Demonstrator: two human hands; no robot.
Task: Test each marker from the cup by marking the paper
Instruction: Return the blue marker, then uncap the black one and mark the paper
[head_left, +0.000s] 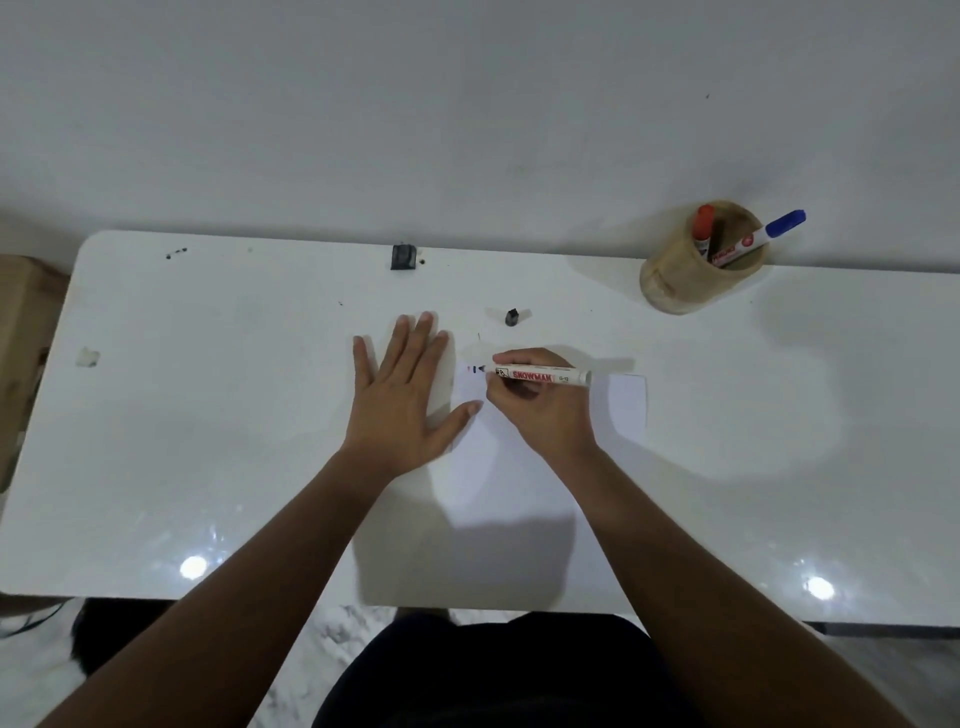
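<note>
White counter (208, 415) carries a sheet of paper (519, 493) at its near edge. Flat on the paper's left part lies the left hand (400, 405), its fingers spread wide. Beside it the right hand (540, 410) has its fingers closed around a white marker (540, 375), tip touching the paper by small marks (475, 369). Far right stands the wooden cup (685, 280) with two markers; a black cap (512, 316) lies near the paper's far edge.

left hand (402, 392): I see it flat, palm down, fingers spread, thumb out to the right | right hand (540, 405): I see it curled in a writing grip, fingers closed | both forearms bare, reaching forward, converging
</note>
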